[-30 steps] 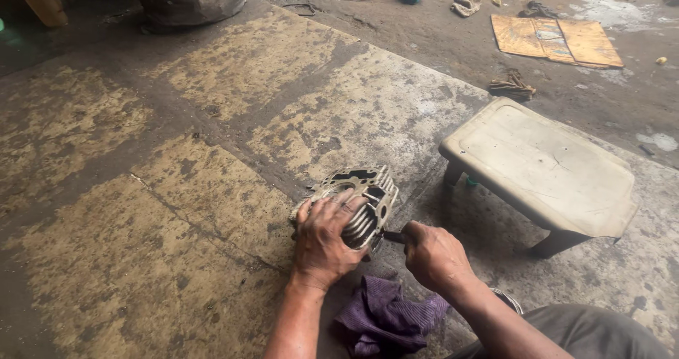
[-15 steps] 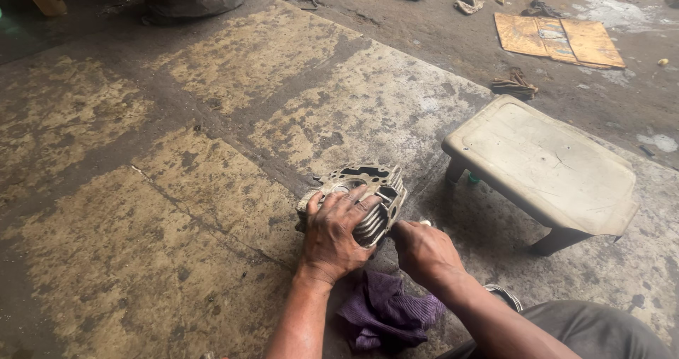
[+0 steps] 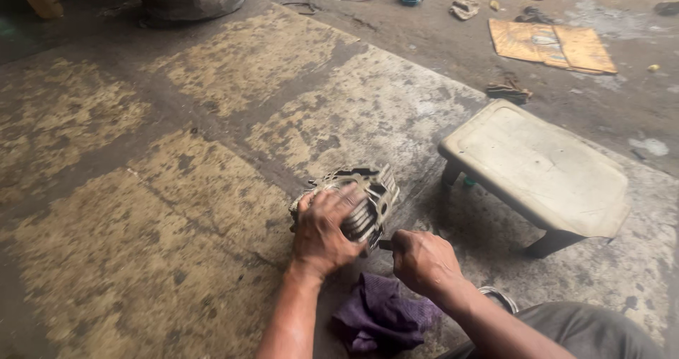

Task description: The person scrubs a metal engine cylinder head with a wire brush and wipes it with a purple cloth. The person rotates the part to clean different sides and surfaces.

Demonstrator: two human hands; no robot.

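While the left hand [image 3: 322,228] grips the finned engine part [image 3: 362,198] on the floor [image 3: 141,189], the right hand [image 3: 423,260] is closed on a small tool [image 3: 385,245] against it; work looks midway, rag [image 3: 385,316] unused.

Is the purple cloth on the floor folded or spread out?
Neither: the purple cloth lies crumpled in a bunch, with irregular creases, below the right hand.

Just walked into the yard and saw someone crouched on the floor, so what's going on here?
A person grips a finned metal engine part on the stained concrete floor with the left hand. The right hand holds a small dark tool against its side. A purple rag lies below; a low stool stands to the right.
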